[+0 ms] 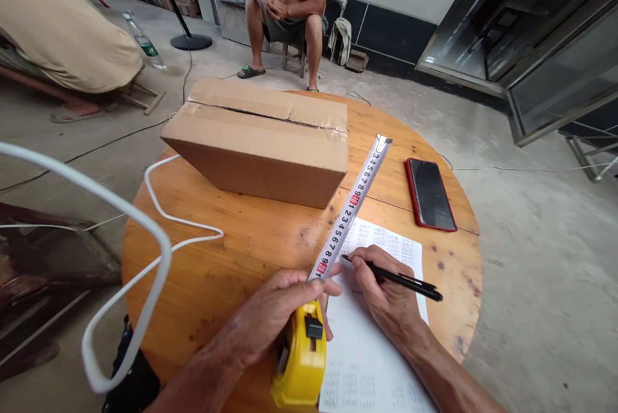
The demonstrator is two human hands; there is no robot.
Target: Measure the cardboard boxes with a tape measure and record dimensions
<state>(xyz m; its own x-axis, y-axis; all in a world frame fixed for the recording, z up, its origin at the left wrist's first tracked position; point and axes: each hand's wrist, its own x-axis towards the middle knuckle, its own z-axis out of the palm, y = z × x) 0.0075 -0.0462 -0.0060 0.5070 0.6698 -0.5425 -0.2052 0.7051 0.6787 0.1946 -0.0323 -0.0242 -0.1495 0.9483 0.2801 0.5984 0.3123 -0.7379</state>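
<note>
A yellow tape measure (304,361) lies at my left hand (284,303), whose thumb and fingers pinch the drawn-out blade (345,217) near the 20 mark. The blade slants up and away to the right, its metal end beside the cardboard box (265,162). My right hand (391,291) is closed around a black pen (405,283), its tip at the sheet of paper (371,355). Rows of handwriting cover the top and bottom of the sheet. My right hand rests on the paper and hides part of it.
A phone (431,194) in a red case lies at the right of the round wooden table (251,246). A white cable (161,239) loops over the left side. Beyond sits a person (294,1) on a stool. A plastic bottle (143,40) stands on the floor.
</note>
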